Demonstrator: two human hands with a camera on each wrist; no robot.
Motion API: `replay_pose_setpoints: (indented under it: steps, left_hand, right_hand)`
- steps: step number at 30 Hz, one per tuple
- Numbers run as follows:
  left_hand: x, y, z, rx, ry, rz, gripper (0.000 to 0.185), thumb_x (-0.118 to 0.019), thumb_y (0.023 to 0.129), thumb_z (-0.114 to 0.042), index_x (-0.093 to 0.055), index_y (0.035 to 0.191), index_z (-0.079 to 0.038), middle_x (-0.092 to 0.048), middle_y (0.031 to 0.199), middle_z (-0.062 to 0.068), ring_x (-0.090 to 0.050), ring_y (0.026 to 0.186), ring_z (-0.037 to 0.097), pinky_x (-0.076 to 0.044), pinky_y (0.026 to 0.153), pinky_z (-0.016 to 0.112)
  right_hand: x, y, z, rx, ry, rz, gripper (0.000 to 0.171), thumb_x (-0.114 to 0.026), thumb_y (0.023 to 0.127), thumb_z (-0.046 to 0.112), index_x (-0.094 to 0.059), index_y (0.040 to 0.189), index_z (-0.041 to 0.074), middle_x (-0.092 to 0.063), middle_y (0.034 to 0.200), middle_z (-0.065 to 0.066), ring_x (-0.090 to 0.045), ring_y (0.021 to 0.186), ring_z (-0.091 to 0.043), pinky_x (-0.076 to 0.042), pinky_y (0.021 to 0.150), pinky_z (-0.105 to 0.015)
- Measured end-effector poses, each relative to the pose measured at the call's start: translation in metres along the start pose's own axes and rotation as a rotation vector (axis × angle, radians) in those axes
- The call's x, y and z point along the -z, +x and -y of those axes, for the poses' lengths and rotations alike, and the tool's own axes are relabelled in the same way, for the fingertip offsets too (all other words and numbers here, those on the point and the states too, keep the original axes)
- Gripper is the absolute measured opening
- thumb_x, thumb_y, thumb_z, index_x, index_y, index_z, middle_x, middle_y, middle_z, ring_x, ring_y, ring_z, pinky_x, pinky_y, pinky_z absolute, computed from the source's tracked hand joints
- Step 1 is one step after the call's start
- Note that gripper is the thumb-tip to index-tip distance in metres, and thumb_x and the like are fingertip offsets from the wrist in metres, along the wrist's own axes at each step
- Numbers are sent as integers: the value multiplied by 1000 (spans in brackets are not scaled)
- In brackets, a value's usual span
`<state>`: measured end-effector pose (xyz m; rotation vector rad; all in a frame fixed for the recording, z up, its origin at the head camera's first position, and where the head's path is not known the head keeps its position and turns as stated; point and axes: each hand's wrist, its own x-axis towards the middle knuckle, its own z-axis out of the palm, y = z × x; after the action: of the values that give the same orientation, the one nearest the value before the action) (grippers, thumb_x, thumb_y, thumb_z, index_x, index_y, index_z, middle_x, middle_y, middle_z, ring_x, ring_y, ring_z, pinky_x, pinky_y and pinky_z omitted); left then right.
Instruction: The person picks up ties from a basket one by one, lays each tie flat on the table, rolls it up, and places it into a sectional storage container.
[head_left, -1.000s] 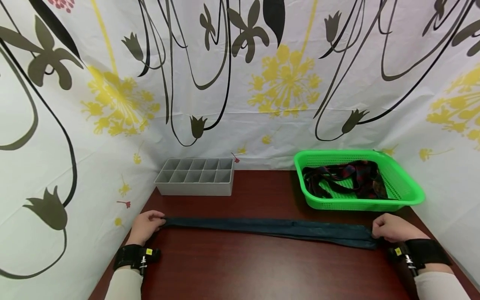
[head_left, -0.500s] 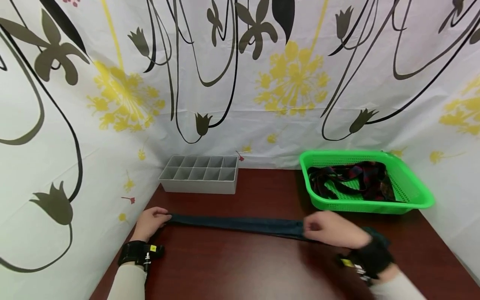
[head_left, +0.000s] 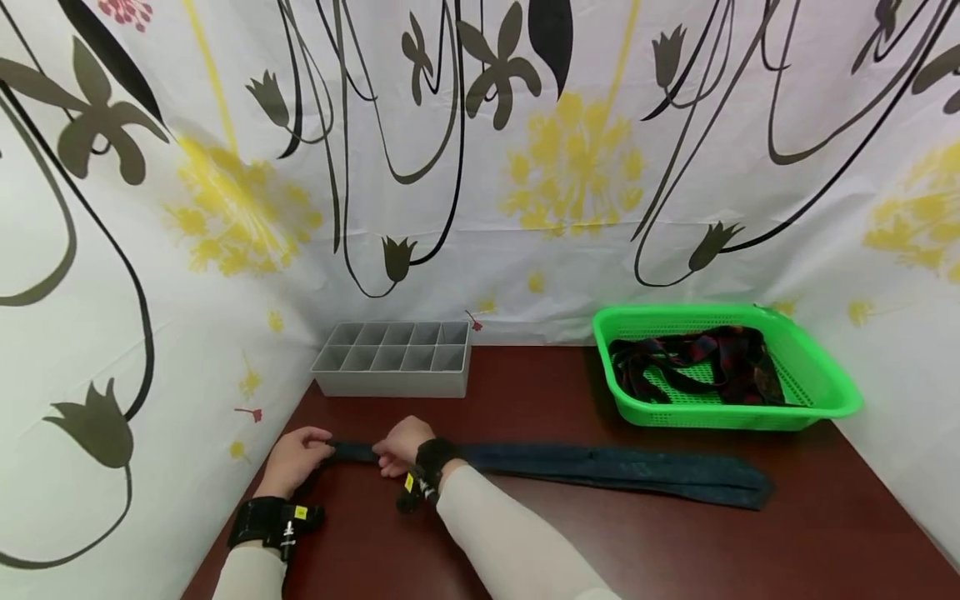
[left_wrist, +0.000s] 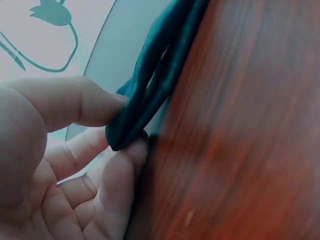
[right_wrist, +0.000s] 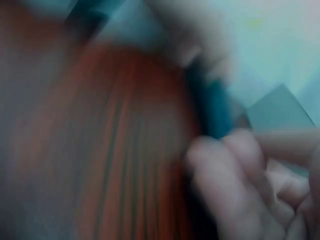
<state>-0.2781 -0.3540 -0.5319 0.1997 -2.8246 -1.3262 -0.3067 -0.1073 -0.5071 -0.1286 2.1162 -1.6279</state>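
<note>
1. While the teal necktie [head_left: 615, 468] lies lengthwise across the tabletop [head_left: 645, 550] in the head view, the left hand [head_left: 295, 462] pinches its narrow end and the right hand [head_left: 403, 446] grips it a little farther along, the wide end lying free to the right. Spreading it out looks largely done: it runs nearly straight, with no roll or crosswise fold visible. Some straightening near the narrow end may be left. Behind it stand a grey divided organizer [head_left: 390, 385] and a green basket [head_left: 690, 414] holding dark plaid cloth [head_left: 742, 367]. Neither container shows readable writing; the yellow label [head_left: 301, 512] at the left wrist is too small to read.

2. In the left wrist view, thumb and fingers close narrowly on the necktie's tip. A gap shows between its fabric layers, so that end does not look pressed flat. No brand or lettering is visible.

3. In the right wrist view, blur hides detail, but the right thumb and fingertips meet around the teal strip, with the other hand just beyond. Nothing legible appears there.
</note>
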Motion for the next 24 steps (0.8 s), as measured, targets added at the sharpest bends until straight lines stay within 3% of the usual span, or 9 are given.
replay_pose_setpoints:
  steps: [3,8,14,18,22,24]
  left_hand:
    - [-5,-1,3,12,-16,-4,33,-72,96,-17,-70,124,2,-77,99,10,-66,78,16,-52,69,29]
    - [-13,0,-5,25,-25,-65,31,-71,96,-18,-72,121,0,-77,99,12,-67,76,14,-53,70,29]
    - [-14,-3,-15,29,-63,-81,30,-70,96,-15,-71,121,1,-77,101,14,-68,76,15,-56,70,28]
    - [-13,-7,-20,28,-228,-73,32,-74,99,-19,-70,123,2,-77,98,7,-70,77,12,-59,70,25]
    - [-13,-10,-26,4,-483,12,38,-68,105,-22,-65,131,7,-76,97,2,-72,81,11,-62,75,26]
    - [-14,-12,-29,-4,-535,49,37,-64,107,-18,-63,133,9,-76,98,2,-72,81,12,-63,76,26]
  right_hand:
    - [-10,14,-19,-28,-124,-36,27,-82,94,17,-76,70,6,-68,57,-5,-64,44,-11,-53,44,-25]
    - [-6,26,-24,-5,-250,-6,33,-85,90,22,-75,62,8,-69,55,-5,-66,45,-14,-57,49,-29]
    - [-6,30,-17,-42,-273,16,31,-84,90,22,-75,64,7,-67,54,-3,-65,44,-13,-59,57,-30]
    - [-9,33,-19,-42,-270,19,33,-83,90,22,-74,62,7,-64,51,-1,-61,41,-11,-56,51,-27]
    - [-11,35,-20,-24,-271,18,37,-85,89,22,-70,58,8,-61,49,-1,-59,39,-10,-49,44,-23]
    - [-11,36,-21,-13,-271,18,38,-85,90,22,-69,57,8,-60,49,0,-58,39,-9,-47,42,-22]
